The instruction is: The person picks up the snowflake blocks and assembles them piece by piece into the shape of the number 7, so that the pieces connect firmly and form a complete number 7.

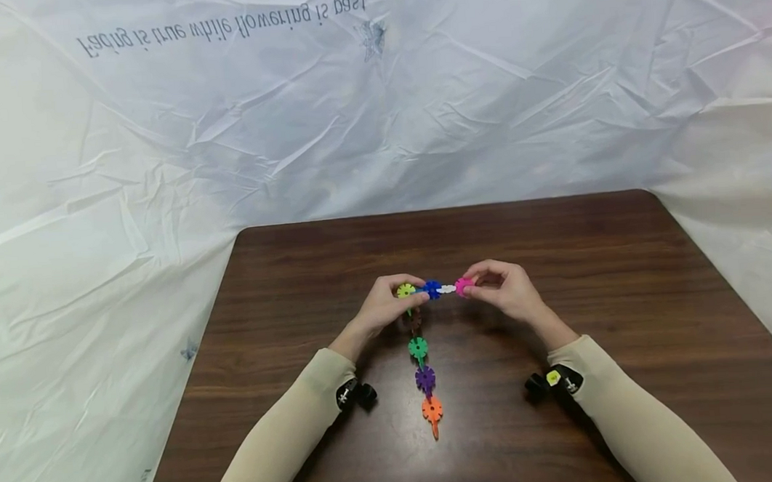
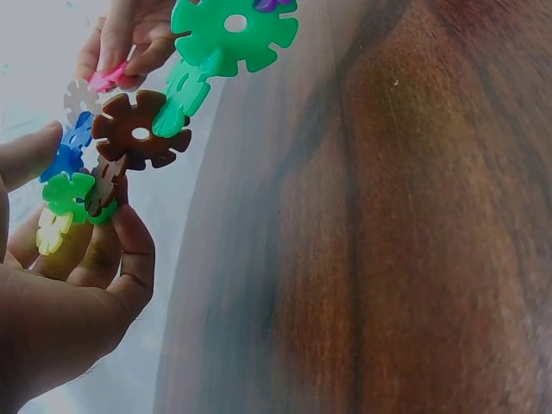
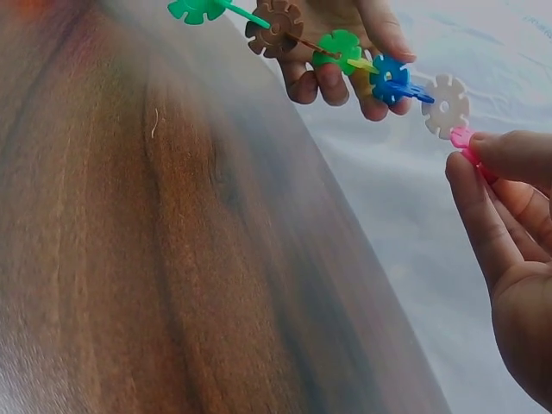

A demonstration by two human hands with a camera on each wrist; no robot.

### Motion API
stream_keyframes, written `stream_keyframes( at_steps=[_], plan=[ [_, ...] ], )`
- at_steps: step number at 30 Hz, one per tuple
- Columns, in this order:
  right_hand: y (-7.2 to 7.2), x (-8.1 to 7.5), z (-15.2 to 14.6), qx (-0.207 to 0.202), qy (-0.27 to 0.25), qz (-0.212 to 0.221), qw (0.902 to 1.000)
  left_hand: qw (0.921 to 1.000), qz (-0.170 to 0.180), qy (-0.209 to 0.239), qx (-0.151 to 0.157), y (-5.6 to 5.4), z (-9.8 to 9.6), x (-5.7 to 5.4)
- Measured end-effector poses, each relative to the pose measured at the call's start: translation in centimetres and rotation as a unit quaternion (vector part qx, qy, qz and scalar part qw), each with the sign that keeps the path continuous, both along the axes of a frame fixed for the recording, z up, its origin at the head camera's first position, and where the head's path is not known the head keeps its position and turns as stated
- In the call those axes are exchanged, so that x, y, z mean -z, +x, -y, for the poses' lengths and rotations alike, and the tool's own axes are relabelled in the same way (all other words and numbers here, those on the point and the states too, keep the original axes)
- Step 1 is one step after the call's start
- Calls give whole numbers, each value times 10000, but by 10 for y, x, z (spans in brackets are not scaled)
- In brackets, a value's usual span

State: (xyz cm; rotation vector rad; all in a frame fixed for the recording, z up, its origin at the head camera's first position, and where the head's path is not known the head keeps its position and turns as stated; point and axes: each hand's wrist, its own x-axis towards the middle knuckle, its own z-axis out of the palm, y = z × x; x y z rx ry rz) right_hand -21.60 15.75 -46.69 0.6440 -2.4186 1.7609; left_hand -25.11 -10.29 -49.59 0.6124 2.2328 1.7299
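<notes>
A chain of notched plastic snowflake discs is held up above the table by both hands. My left hand [image 1: 384,304] grips it near the yellow disc [image 1: 405,290] and the blue disc [image 1: 433,289], thumb in front and fingers behind. The pink disc [image 3: 461,138] at the chain's right end is pinched between thumb and index finger of my right hand [image 1: 508,291]. Between blue and pink sits a white disc [image 3: 446,107]. From my left hand the rest hangs toward the near side: brown [image 2: 142,131], green [image 1: 418,348], purple [image 1: 425,378] and orange discs [image 1: 432,410].
The dark wood-grain table [image 1: 283,275] lies beneath both hands. A white printed plastic sheet [image 1: 380,125] hangs behind the table and along its sides. Small black cameras sit on both wrists, the left camera [image 1: 366,396] and the right camera [image 1: 536,386].
</notes>
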Motion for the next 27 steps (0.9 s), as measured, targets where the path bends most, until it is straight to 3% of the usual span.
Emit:
stream_keyframes(
  at_steps=[22, 27],
  plan=[
    [0, 0, 9, -76, 22, -103, 9999, 9990, 45, 449, 80, 1, -9, 1],
    [0, -1, 13, -157, -86, -96, 9998, 9993, -217, 233, -184, 1, -12, 1]
  ],
)
